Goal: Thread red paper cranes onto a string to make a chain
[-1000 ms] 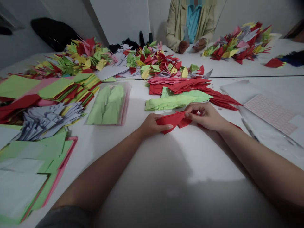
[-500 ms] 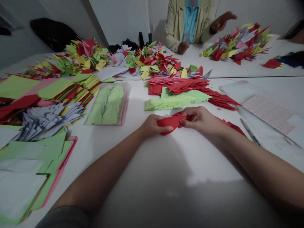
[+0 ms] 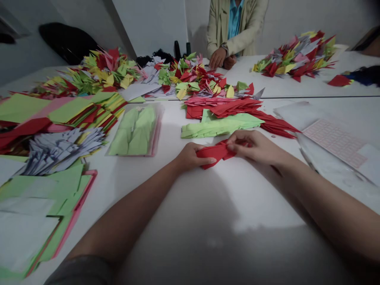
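A folded piece of red paper [image 3: 216, 152] lies between both my hands, just above the white table [image 3: 190, 206]. My left hand [image 3: 190, 156] grips its left end, thumb laid across the top. My right hand [image 3: 255, 146] pinches its right end with curled fingers. Just beyond my hands lies a row of folded light-green paper [image 3: 218, 126], and behind that a spread of folded red pieces [image 3: 237, 107].
Stacks of coloured sheets [image 3: 59, 113], grey folded pieces [image 3: 56, 148] and a clear sleeve of green paper [image 3: 136, 130] lie at left. Heaps of folded shapes [image 3: 196, 79] fill the back. A person in a beige jacket [image 3: 234, 27] sits opposite. A pink grid sheet [image 3: 335, 140] lies at right.
My right hand slid slightly left along the red paper, pinching nearer its middle. The person opposite lowered a raised hand and now reaches into the central heap.
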Available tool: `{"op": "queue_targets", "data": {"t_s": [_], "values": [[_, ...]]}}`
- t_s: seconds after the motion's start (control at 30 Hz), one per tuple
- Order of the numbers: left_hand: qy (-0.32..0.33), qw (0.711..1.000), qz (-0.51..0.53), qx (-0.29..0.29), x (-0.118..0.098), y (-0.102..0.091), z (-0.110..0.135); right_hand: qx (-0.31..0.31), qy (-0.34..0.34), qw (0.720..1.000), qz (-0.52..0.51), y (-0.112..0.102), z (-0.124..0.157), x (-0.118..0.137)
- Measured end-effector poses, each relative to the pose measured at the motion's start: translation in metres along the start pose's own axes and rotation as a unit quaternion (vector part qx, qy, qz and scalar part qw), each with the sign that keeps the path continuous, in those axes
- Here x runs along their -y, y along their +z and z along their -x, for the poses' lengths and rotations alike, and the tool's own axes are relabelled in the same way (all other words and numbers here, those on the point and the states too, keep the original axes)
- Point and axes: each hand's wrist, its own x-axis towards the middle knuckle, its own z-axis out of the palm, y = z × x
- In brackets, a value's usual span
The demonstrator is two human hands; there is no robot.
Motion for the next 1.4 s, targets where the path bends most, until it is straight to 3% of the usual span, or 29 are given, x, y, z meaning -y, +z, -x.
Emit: {"op": "queue_targets", "data": {"t_s": [0.17,0.5,0.7,0.87,1.07,1.27,1.4], "values": [[0.004,1.000,-0.002,0.005,0.001,0.000,-0.001,0.000,0.023,1.000,-0.009,0.020,0.000,0.001],[-0.008,1.000,0.019,-0.003,-0.004,0.002,0.000,-0.020,0.003,1.000,0.011,-0.010,-0.002,-0.002],[0.004,1.000,0.014,0.000,-0.001,0.001,-0.001,0.047,0.020,0.996,-0.067,0.012,0.000,-0.003],[-0.003,1.000,0.018,-0.001,0.000,0.002,-0.001,0.007,0.032,0.994,-0.103,0.029,0.000,-0.009],[-0.027,0.999,0.040,-0.016,-0.002,0.002,-0.001,-0.012,0.069,0.978,-0.198,0.021,-0.003,-0.011],[-0.047,0.996,0.076,-0.030,-0.005,0.002,0.000,-0.100,0.078,0.970,-0.206,0.020,-0.005,-0.007],[-0.040,0.993,0.102,-0.034,-0.005,0.002,0.000,-0.136,0.090,0.939,-0.304,0.032,-0.006,-0.012]]}}
